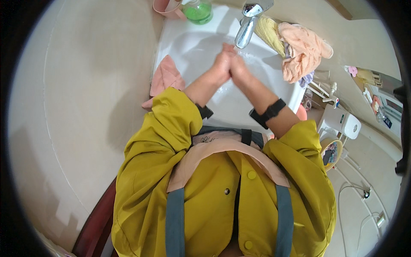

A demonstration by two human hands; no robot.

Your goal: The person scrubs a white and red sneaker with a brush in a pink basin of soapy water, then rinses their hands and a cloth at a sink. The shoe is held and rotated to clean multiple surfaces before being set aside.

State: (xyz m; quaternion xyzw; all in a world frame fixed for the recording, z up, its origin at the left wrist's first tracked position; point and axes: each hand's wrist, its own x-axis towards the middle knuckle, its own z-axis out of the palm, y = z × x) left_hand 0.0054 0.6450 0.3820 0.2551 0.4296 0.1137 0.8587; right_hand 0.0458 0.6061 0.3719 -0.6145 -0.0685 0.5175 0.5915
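My left hand (222,66) and my right hand (238,65) are pressed against each other over the white sink basin (199,45). They meet just below and to the left of the chrome faucet's spout (245,33). The fingers overlap and blur together, so their exact pose is hidden, and I see no object between the palms. Both hands look wet. White suds (249,57) lie in the basin beside my right hand. A black strap circles each forearm, below rolled-up yellow sleeves.
A pump bottle of green liquid soap (199,13) and a pink cup (168,9) stand on the back left rim. A pink cloth (167,75) drapes over the left rim. Peach (301,48) and yellow towels (270,33) lie at the right. White pipes (318,88) run beyond.
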